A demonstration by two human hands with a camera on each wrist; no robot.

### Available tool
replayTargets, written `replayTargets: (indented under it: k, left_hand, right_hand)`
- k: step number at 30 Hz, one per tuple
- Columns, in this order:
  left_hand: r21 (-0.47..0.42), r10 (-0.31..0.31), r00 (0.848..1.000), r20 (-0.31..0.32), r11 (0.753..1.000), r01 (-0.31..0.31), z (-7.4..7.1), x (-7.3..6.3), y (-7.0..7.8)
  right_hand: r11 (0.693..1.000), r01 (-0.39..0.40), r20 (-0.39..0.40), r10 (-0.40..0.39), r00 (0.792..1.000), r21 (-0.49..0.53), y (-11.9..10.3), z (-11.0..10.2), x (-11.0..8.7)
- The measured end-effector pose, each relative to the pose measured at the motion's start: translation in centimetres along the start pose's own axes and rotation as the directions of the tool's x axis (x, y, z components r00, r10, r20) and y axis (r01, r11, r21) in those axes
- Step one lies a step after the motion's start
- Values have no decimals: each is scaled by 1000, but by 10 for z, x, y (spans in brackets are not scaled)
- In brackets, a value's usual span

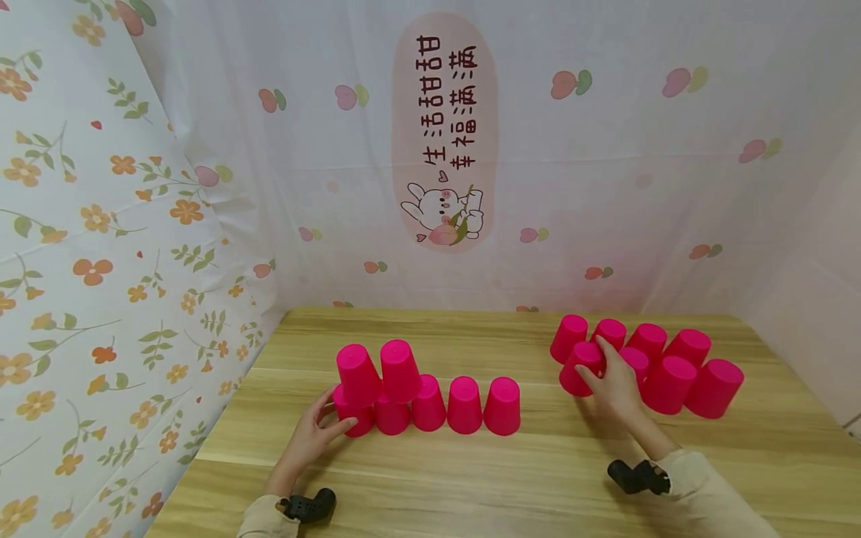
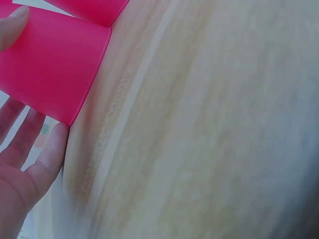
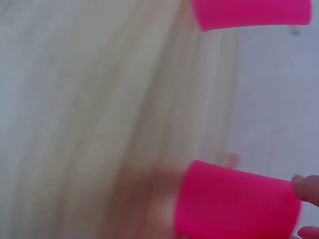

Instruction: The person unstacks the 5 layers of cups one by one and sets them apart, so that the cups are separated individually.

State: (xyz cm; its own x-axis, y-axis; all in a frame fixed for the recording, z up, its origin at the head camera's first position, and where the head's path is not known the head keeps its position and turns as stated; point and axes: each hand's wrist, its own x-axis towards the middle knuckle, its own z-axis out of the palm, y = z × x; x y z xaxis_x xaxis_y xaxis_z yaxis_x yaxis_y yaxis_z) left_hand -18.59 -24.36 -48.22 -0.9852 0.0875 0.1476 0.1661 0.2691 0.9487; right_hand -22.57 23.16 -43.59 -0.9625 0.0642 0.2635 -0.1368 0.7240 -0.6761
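Observation:
Several pink cups stand upside down in a row at the left middle of the table, with two more upside-down cups (image 1: 400,371) on top at the row's left end. My left hand (image 1: 311,437) holds the leftmost bottom cup (image 1: 354,420), thumb on its near side and fingers behind. In the left wrist view those fingers spread along the cup's wall (image 2: 50,64), one fingertip at its rim. On the right, my right hand (image 1: 617,388) grips another upside-down pink cup (image 1: 575,373) between thumb and fingers. The right wrist view shows the thumb at this cup's (image 3: 234,204) closed end.
Several other upside-down pink cups (image 1: 714,388) stand grouped behind and right of my right hand. A patterned curtain (image 1: 605,172) hangs along the wooden table's (image 1: 471,486) back edge, and a flowered one (image 1: 101,299) along its left. Each wrist carries a black device (image 1: 309,506).

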Motion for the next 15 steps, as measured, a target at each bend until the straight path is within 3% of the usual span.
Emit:
replayTargets:
  k: [8,15]
  left_hand:
    - [12,-4,1000,-9,1000,4,0,0,0]
    - [38,38,999,-16,999,-37,1,-2,0]
  right_hand:
    - [987,155,-17,-154,988,30,-32,-24,9]
    - [958,251,-21,-251,968,139,-72,-22,17]
